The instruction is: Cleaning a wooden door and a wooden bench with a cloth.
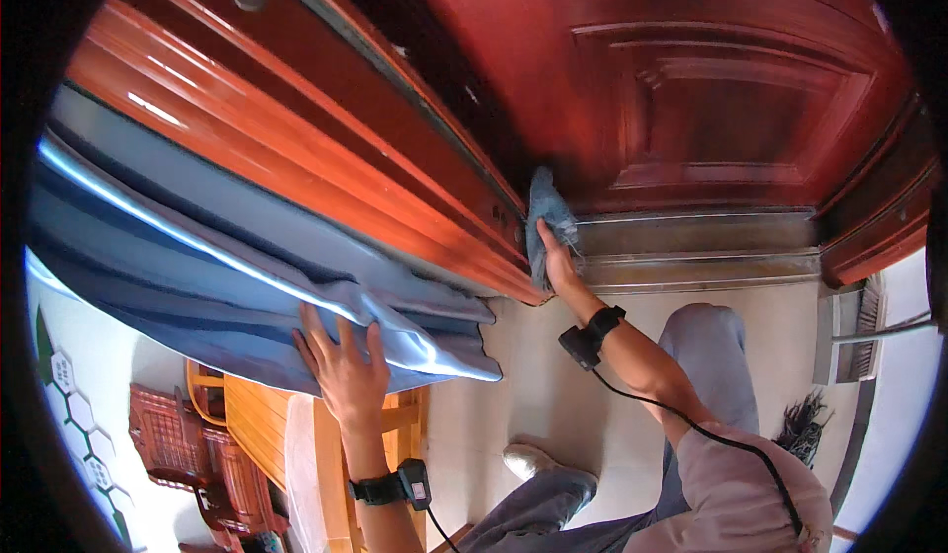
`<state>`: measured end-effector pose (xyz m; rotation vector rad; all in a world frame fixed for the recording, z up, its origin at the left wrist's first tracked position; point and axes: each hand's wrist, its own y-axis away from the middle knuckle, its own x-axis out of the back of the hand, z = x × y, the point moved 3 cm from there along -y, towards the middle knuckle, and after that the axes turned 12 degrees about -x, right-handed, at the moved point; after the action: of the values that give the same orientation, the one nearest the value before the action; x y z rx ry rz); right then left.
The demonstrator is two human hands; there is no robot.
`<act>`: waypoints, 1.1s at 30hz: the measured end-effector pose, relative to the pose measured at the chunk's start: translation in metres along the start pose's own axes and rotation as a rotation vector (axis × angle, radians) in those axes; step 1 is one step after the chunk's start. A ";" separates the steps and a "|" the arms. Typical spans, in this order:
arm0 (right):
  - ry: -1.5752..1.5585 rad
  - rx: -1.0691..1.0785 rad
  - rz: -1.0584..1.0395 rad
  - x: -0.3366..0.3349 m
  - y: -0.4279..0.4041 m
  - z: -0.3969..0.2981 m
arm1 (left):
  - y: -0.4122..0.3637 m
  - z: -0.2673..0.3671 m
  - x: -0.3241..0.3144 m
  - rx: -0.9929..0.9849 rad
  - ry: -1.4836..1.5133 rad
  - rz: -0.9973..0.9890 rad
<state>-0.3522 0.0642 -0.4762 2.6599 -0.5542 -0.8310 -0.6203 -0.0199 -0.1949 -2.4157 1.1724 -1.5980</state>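
My right hand (559,260) holds a frayed blue-grey cloth (546,220) against the foot of the reddish wooden door frame (444,234), at the corner beside the metal threshold (696,249). A dark red panelled door (726,108) lies above the threshold. On the left, my left hand (352,368) rests with fingers spread on a blue curtain (259,279) that hangs beside the frame. Whether its fingers pinch the fabric cannot be told. Both wrists wear black straps with small boxes and cables.
Wooden furniture (259,420) and a dark carved chair (170,434) stand at lower left. At right are a brush with bristles (868,327), a dustpan (826,338) and a dark mop head (802,423) on the tiled floor (474,420). My bent legs are below.
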 end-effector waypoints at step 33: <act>-0.533 -0.500 -0.355 -0.058 0.237 -0.155 | -0.021 -0.017 0.041 0.161 0.396 -0.140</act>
<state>-0.3685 -0.0929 -0.2342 2.0894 0.0380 -1.5642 -0.6141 -0.0232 -0.1462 -2.1866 0.8791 -2.1938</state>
